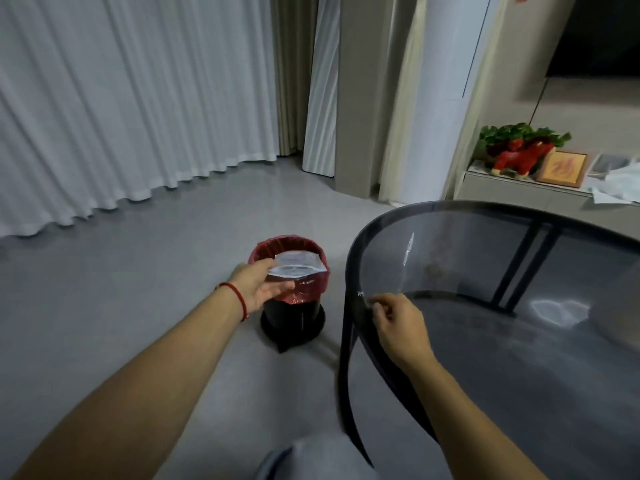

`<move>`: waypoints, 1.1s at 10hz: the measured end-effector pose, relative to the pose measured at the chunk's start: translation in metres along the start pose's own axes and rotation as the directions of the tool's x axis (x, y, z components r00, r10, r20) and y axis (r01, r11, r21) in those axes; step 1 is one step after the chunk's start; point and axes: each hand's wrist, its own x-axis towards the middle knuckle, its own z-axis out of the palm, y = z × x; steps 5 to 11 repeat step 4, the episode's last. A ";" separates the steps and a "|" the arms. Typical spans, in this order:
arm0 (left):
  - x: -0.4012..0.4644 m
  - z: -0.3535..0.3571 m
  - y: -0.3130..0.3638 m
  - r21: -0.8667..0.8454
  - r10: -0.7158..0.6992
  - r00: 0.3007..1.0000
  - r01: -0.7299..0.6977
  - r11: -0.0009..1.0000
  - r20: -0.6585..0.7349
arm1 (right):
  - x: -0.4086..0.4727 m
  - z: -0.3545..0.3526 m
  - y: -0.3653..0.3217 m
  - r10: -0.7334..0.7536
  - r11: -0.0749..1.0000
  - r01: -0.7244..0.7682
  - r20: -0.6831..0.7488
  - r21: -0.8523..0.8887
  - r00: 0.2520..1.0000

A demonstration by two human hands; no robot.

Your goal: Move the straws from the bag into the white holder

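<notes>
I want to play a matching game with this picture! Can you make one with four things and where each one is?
Things:
1. clear bag
2. bin
3. clear wrapper
4. red toy horse

Places:
A. on the low shelf by the wall
B. on the floor beside the glass table
C. in the left hand, over the bin
D. on the glass table, with the right hand at its near end

Pairs: 1-C, 2-B, 3-D, 4-A
</notes>
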 end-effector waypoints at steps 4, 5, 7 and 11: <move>0.064 0.002 -0.013 -0.067 -0.108 0.992 0.113 0.991 0.072 | 0.003 0.010 0.012 -0.056 0.998 0.057 -0.097 0.005 0.994; 0.064 0.002 -0.013 -0.067 -0.108 0.992 0.113 0.991 0.072 | 0.003 0.010 0.012 -0.056 0.998 0.057 -0.097 0.005 0.994; 0.064 0.002 -0.013 -0.067 -0.108 0.992 0.113 0.991 0.072 | 0.003 0.010 0.012 -0.056 0.998 0.057 -0.097 0.005 0.994; 0.064 0.002 -0.013 -0.067 -0.108 0.992 0.113 0.991 0.072 | 0.003 0.010 0.012 -0.056 0.998 0.057 -0.097 0.005 0.994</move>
